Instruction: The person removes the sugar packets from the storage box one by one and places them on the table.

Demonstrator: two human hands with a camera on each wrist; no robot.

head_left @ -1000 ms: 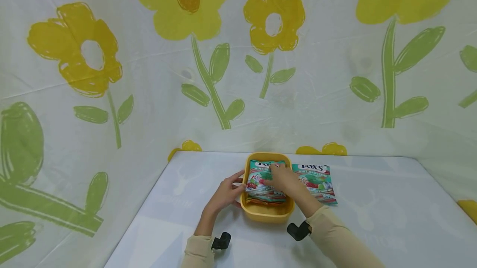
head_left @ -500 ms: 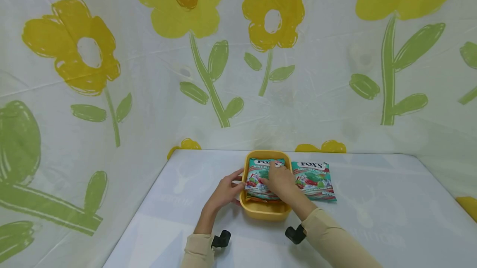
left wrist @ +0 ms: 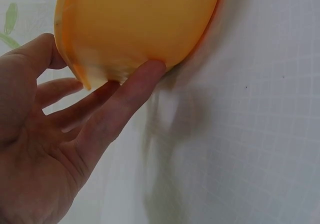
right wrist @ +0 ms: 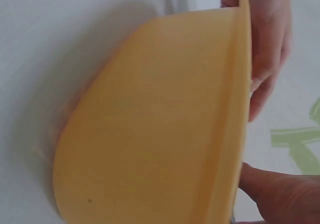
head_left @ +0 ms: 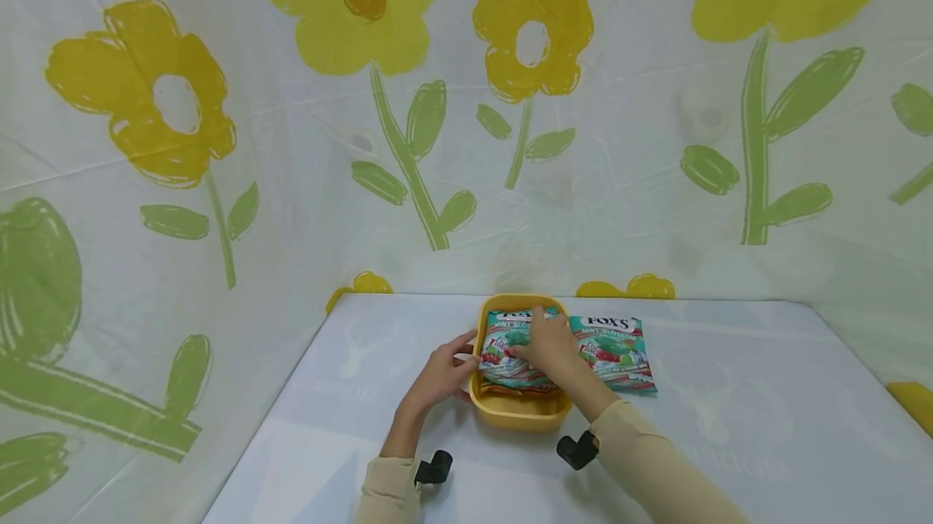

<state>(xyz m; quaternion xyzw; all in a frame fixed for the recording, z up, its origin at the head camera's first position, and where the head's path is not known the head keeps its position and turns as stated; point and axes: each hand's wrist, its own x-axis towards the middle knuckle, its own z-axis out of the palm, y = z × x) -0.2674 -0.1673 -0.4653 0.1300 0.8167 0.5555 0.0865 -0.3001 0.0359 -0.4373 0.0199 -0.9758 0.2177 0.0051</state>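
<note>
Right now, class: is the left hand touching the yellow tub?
Touching. The left wrist view shows the left hand with straight fingers laid against the outer wall of the yellow tub, with no gap.

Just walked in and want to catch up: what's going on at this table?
A person is working with candy bags and a yellow tub on a white table. The right hand lies flat on a candy bag inside the tub, pressing it down. The left hand steadies the tub's left side with straight fingers. A second candy bag lies flat on the table just right of the tub.
</note>
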